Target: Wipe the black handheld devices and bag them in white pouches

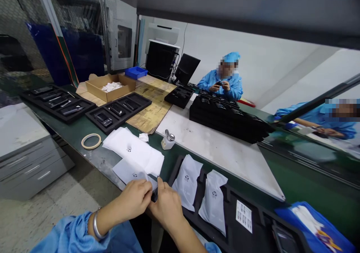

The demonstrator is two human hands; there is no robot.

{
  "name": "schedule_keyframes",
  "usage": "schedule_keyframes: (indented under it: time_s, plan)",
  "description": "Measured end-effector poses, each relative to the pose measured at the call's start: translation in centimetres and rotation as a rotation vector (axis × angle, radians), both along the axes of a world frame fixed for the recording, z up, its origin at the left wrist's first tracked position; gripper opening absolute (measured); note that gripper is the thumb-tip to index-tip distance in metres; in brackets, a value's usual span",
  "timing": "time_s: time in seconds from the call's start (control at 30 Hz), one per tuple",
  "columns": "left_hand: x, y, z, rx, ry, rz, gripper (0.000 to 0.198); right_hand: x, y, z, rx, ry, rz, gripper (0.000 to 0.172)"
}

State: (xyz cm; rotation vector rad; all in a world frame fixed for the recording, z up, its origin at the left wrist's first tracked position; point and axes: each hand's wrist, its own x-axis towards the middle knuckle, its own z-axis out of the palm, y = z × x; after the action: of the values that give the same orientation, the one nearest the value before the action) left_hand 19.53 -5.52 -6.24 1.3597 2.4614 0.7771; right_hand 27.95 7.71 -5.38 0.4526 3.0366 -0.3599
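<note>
My left hand is closed at the near end of a flat white bag printed with a recycling mark. Pressed close beside it, my right hand is closed round a small black device; most of that device is hidden by my fingers. The bag's near edge lies at the device. Beyond my hands is a stack of white bags. To the right, a black foam tray carries two filled bags, a label sheet and a dark handheld device.
A tape roll and a dispenser bottle stand on the green bench. Farther back are trays of devices, a cardboard box and stacked black trays. A blue bin sits at right. Two co-workers in blue work across.
</note>
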Motion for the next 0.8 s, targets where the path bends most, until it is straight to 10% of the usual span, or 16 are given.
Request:
schedule_keyframes:
  time_s: [0.13, 0.3, 0.53, 0.8]
  plan:
    - [-1.4, -1.3, 1.3, 0.212, -0.151, -0.118, 0.011, 0.3, 1.6, 0.8, 0.025, 0.005, 0.054, 0.059]
    - [-4.1, -1.9, -1.1, 0.131, 0.104, -0.15, 0.096, 0.2, 2.4, 2.8, 0.076, -0.004, 0.185, 0.058]
    - [-2.8, 1.4, -3.6, 0.426, -0.105, -0.103, 0.068, 0.8, 2.8, 6.8, -0.071, 0.234, 0.315, 0.089]
    - [-0.7, 3.1, -1.9, 0.724, -0.395, -0.003, 0.051, 3.4, 3.7, 6.1, -0.553, 0.43, 0.052, 0.038]
